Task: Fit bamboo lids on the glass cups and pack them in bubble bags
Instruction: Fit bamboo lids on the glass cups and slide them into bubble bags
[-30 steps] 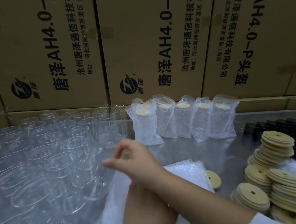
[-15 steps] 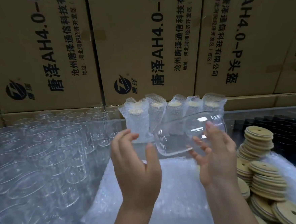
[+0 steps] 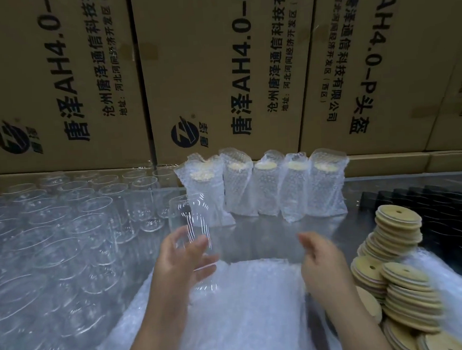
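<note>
Glass, clear and hard to see, is what my left hand point(image 3: 180, 263) holds: one glass cup point(image 3: 189, 218), upright, up off the table point(image 3: 269, 235), in front of the row of packed cups point(image 3: 266, 188). The fingers are bent round the low part of the cup and grip it. The picture is a bit blurry there, so I cannot tell how tight the grip is. My right hand point(image 3: 322, 264) is apart from the cup, over the far edge of the pile of bubble bags point(image 3: 241, 305). Its fingers are loosely bent and hold nothing that I can see. The bamboo lids point(image 3: 398, 217) lie in stacks to the right, near that hand. I think the step now is to get a lid and put it on the cup. To do it well, I would hold the cup straight up, with the open top clear of my fingers. I would take just one lid off the top of a stack, since two may come up together. I would lay it flat on the rim and press down evenly, or it may sit crooked. Glass is slippery, so the left hand should grip firm but not squeeze hard. Many empty cups point(image 3: 64, 227) stand close on the left, so I would move with care there.
</note>
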